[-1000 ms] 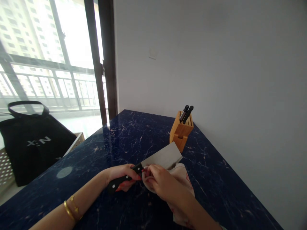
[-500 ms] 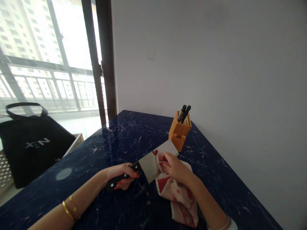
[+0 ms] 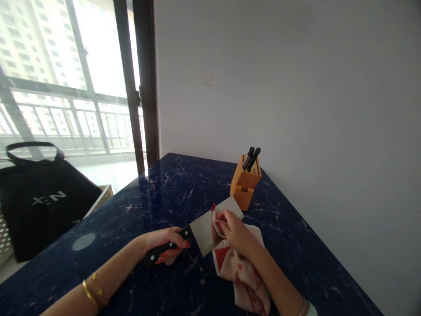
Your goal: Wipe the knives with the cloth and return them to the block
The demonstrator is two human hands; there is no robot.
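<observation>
My left hand (image 3: 167, 246) is wrapped round the black riveted handle of a cleaver (image 3: 201, 232), whose broad blade points up and to the right. Between the fingers of my right hand (image 3: 235, 230) is a bunched part of a pinkish-white cloth (image 3: 251, 289) with red patterning, pressed on the blade's face. The rest of the cloth hangs down over the table below that hand. Just beyond the blade's tip stands a wooden knife block (image 3: 244, 184) with black-handled knives (image 3: 251, 159) in its slots.
The dark blue marbled table (image 3: 194, 186) runs back to a pale wall (image 3: 279, 87). A whitish round spot (image 3: 83, 242) marks its left part. On the left, a black bag (image 3: 49, 206) rests by a white perforated basket (image 3: 101, 198), in front of large windows.
My right hand has shifted slightly with the cloth along the blade, staying in contact. My left hand keeps its hold on the cleaver. The whole view has moved a little.
</observation>
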